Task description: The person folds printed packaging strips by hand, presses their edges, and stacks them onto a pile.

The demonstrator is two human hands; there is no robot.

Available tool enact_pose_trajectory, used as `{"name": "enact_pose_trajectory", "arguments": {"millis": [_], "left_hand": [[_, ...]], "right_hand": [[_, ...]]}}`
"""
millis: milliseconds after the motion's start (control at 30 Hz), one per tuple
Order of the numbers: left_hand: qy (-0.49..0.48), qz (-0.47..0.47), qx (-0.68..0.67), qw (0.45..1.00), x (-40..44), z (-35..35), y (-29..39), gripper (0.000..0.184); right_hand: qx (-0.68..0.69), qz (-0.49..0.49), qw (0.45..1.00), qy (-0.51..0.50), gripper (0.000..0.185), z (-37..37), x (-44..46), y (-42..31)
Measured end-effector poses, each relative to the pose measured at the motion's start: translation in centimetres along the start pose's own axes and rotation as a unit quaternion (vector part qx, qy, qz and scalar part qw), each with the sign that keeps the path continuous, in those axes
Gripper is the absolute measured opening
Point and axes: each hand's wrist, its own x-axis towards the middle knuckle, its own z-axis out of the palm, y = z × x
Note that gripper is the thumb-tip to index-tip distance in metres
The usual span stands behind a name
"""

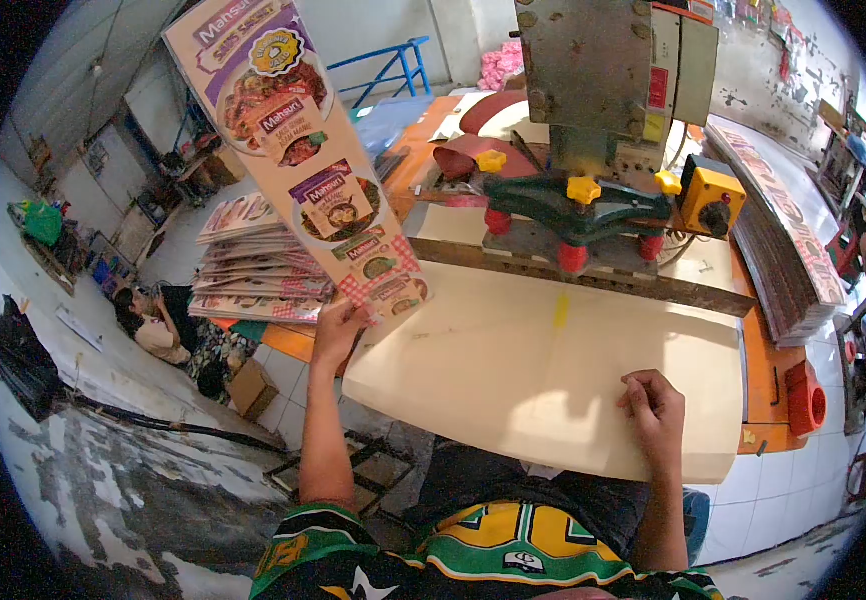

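My left hand [338, 332] pinches the lower end of a long printed cardboard strip [305, 160] with food pictures and the word Mansuri. The strip leans up and to the left. My right hand [653, 405] is loosely closed over the right part of a cream-coloured board [493, 370], with nothing visible in its fingers; whether it touches the board I cannot tell. Behind the board stands a press machine [588, 90] with a dark green clamp bracket [578, 205], yellow knobs and red rubber feet. A metal bar [583, 272] runs along the board's far edge.
Left of the board sits a pile of similar printed strips [253, 265]. A tall stack of printed sheets [778, 230] lies at the right, near a red roll-shaped object [804, 398]. A yellow switch box [710, 198] sits beside the press. Another person [158, 325] is low down at far left.
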Motion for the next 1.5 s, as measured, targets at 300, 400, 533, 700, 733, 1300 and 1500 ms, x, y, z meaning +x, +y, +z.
{"name": "enact_pose_trajectory", "arguments": {"millis": [300, 400, 533, 700, 733, 1300, 1500], "left_hand": [[0.084, 0.015, 0.038, 0.996, 1.0, 0.8, 4.6, 0.025], [0.083, 0.048, -0.004, 0.995, 1.9, 0.4, 7.3, 0.02], [0.08, 0.096, -0.105, 0.987, 2.3, 1.5, 11.1, 0.025], [0.073, 0.124, -0.205, 0.968, 2.5, 3.0, 13.8, 0.028], [0.074, 0.121, -0.221, 0.965, 2.4, 3.3, 14.5, 0.029], [0.11, 0.131, -0.268, 0.948, 1.9, 3.7, 15.9, 0.029], [0.109, 0.124, -0.279, 0.946, 1.9, 3.5, 15.3, 0.03]], "right_hand": [[-0.003, 0.008, 1.0, 0.001, 0.018, 0.0, 0.0, -0.1], [-0.01, 0.006, 1.0, 0.007, 0.019, 0.2, -0.1, -0.3], [-0.001, -0.011, 1.0, 0.015, 0.017, 0.4, 0.0, 0.2], [-0.005, 0.017, 1.0, 0.009, 0.023, 0.1, 0.0, 0.0], [-0.007, 0.009, 1.0, 0.008, 0.024, 0.1, 0.0, 0.2], [0.005, 0.019, 1.0, 0.003, 0.02, 0.0, 0.2, -0.1], [-0.008, -0.005, 1.0, 0.009, 0.022, 0.0, 0.2, 0.4]]}}
